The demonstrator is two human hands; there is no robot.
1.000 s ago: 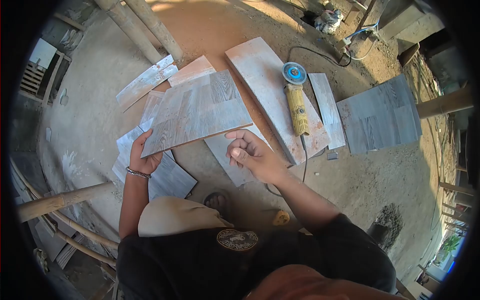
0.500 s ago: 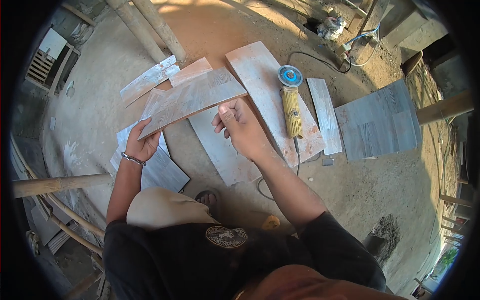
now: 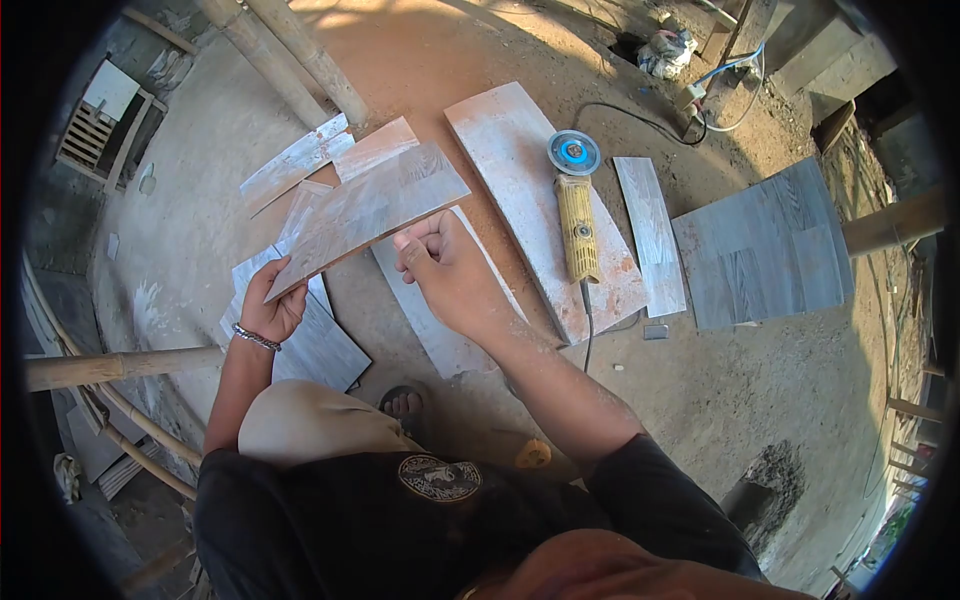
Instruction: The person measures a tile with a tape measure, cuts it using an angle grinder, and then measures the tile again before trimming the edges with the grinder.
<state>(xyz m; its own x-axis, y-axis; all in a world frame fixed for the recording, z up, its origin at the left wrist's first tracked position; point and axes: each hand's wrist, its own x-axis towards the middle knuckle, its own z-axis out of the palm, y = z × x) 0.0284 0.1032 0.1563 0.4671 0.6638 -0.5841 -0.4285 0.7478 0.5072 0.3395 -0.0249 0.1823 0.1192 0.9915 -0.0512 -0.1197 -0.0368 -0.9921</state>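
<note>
A long grey wood-patterned tile [image 3: 370, 210] is held up at a slant. My left hand [image 3: 273, 305] grips its lower left end, thumb on top and fingers beneath. Near the tile's front edge is my right hand [image 3: 440, 265], its fingers curled and thumb bent against them; whether it touches the edge or holds anything small is hidden. Right of it, a yellow angle grinder [image 3: 577, 225] with a blue disc [image 3: 574, 152] lies on a large dusty board [image 3: 530, 180]. Under the held tile, a pale tile [image 3: 440, 325] rests on the ground.
Cut tile pieces [image 3: 295, 165] lie behind the held tile, more tiles [image 3: 330, 345] at left. A narrow strip [image 3: 648, 230] and a large grey tile [image 3: 765, 250] lie at right. The grinder's cord [image 3: 588, 340] trails forward. Bamboo poles [image 3: 120, 368] stand left and behind.
The held tile and both my hands have shifted slightly left in the view. My right hand has moved a little lower along the tile's front edge.
</note>
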